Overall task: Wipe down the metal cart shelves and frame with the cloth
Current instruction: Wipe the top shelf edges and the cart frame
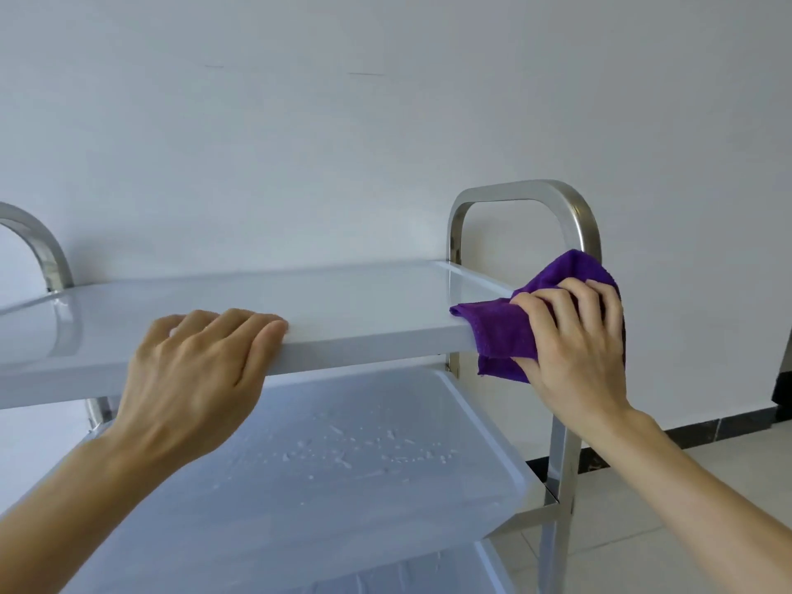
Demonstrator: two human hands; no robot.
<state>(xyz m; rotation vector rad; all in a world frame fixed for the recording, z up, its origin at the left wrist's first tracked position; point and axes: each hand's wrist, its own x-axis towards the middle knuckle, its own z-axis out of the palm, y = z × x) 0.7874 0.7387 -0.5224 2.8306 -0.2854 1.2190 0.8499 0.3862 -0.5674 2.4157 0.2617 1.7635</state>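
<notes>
cloth [505, 332]: I see solid purple
top shelf [343, 302]: glossy pale grey
cart frame [574, 212]: shiny silver
wall [385, 122]: plain white
skirting [703, 435]: black

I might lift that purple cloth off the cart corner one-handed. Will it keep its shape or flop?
Probably flop: the purple cloth already drapes in folds over the top shelf corner under the right hand. It looks thin, so likely light. Its nap should grip fingers rather than slide, though it may be damp, as the middle shelf shows droplets.
</notes>
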